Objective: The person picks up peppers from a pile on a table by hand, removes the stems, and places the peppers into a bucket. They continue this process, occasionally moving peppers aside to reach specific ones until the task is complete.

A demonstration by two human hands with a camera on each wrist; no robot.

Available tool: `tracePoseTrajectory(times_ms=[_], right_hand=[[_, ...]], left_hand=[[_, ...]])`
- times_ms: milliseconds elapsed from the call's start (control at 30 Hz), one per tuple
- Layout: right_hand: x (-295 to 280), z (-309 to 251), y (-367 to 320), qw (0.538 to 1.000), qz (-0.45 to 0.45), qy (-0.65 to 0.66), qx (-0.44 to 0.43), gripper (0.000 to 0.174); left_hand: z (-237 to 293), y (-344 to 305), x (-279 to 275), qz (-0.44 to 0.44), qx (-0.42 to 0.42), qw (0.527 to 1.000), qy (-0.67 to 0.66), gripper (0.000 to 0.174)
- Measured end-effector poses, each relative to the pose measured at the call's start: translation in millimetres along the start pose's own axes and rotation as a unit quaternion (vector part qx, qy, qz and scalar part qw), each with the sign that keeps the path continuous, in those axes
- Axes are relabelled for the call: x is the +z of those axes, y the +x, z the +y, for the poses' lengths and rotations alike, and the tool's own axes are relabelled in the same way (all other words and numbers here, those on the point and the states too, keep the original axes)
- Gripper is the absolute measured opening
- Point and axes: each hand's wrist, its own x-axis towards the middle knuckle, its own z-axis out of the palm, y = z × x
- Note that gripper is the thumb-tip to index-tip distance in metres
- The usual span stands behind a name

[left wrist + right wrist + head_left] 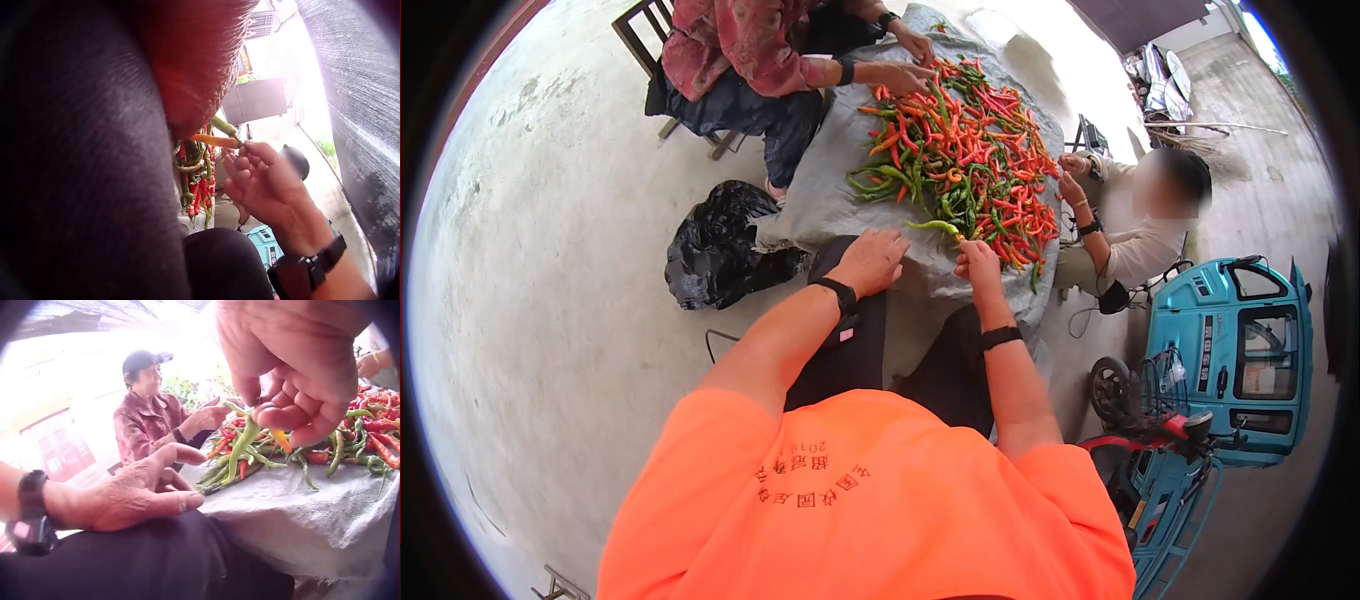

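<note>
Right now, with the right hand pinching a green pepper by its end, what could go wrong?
1. The right hand pinches the green pepper only at its stem end, so it may slip or snap off.
2. Its skin is bare; chilli juice could irritate it.
3. Some peppers near the edge of the grey cloth might roll onto the floor.

Right hand (262, 184) pinching a pepper (212, 140)
The orange pepper is held by its end, just beside the pepper pile (197, 181).
</note>
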Motion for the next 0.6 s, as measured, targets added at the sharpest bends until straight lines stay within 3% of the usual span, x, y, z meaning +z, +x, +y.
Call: tracePoseTrajectory(times_ms=[33, 100, 133, 167, 267, 333, 367, 433, 467, 500, 600], right_hand=[[3.4, -1.1, -10.3, 1.000, -0.009, 0.019, -0.018, 0.017], [7.5, 10.6, -27.3, 0.995, -0.022, -0.063, -0.074, 0.019], [9.2, 12.2, -40.6, 0.986, -0.031, -0.106, -0.127, 0.020], [12.0, 11.2, -52.7, 0.972, -0.031, -0.174, -0.156, 0.017], [13.8, 10.4, -83.9, 0.968, -0.116, -0.165, -0.148, 0.017], [13.1, 9.5, -97.7, 0.975, -0.169, -0.081, -0.121, 0.013], [9.4, 15.6, -97.3, 0.975, -0.183, -0.044, -0.113, 0.014], [-1.7, 8.7, -101.9, 0.977, -0.191, 0.033, -0.085, 0.013], [-10.0, 9.7, -100.4, 0.977, -0.189, 0.074, -0.065, 0.012], [-18.7, 9.8, -97.8, 0.974, -0.188, 0.115, -0.043, 0.012], [-43.1, 18.4, -92.6, 0.961, -0.197, 0.191, 0.028, 0.011]], left_hand=[[3.0, -2.1, -4.8, 0.025, -0.009, 1.000, 0.001, 0.044], [10.7, -4.1, -16.3, 0.075, -0.015, 0.997, 0.007, 0.062], [12.7, -3.7, -21.7, 0.044, 0.000, 0.999, 0.006, 0.077], [14.4, -2.5, -23.2, 0.056, 0.037, 0.998, 0.015, 0.078], [23.0, -0.7, -20.3, 0.065, 0.127, 0.990, 0.002, 0.081], [28.7, 2.8, -5.5, 0.043, 0.174, 0.981, -0.076, 0.067], [36.3, 3.1, -4.8, 0.035, 0.204, 0.977, -0.054, 0.051], [41.9, 4.1, 24.7, -0.078, 0.100, 0.975, -0.181, 0.028], [55.9, -2.0, 27.6, -0.060, 0.046, 0.964, -0.254, 0.023], [70.3, -5.5, 24.3, -0.042, -0.008, 0.944, -0.327, 0.019], [88.5, -4.5, 19.4, -0.137, -0.060, 0.914, -0.377, 0.019]])
